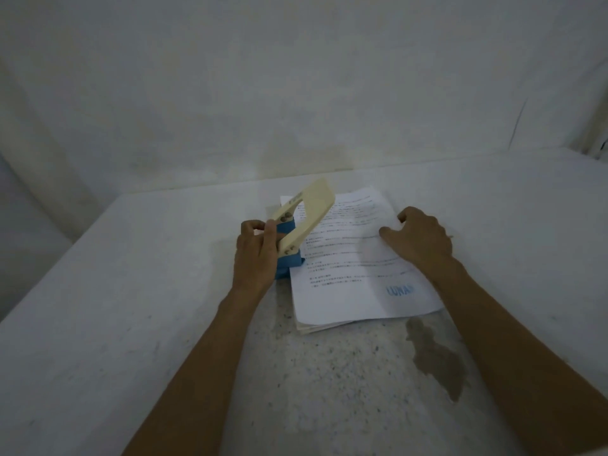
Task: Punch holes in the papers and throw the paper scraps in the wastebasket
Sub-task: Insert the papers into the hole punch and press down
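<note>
A stack of printed white papers (355, 278) lies on the table, with blue lettering near its lower right corner. At the stack's left edge stands a hole punch (304, 213) with a cream lever raised and a blue base. My left hand (256, 255) grips the punch at its blue base, thumb against the lever's hinge. Resting on the right part of the top sheet, my right hand (421, 238) presses down with curled fingers. No wastebasket shows in the head view.
The table (131, 307) is a pale speckled stone slab against a white wall. A dark wet-looking stain (437, 360) lies just below the papers' lower right corner. The table's left edge drops off at the far left.
</note>
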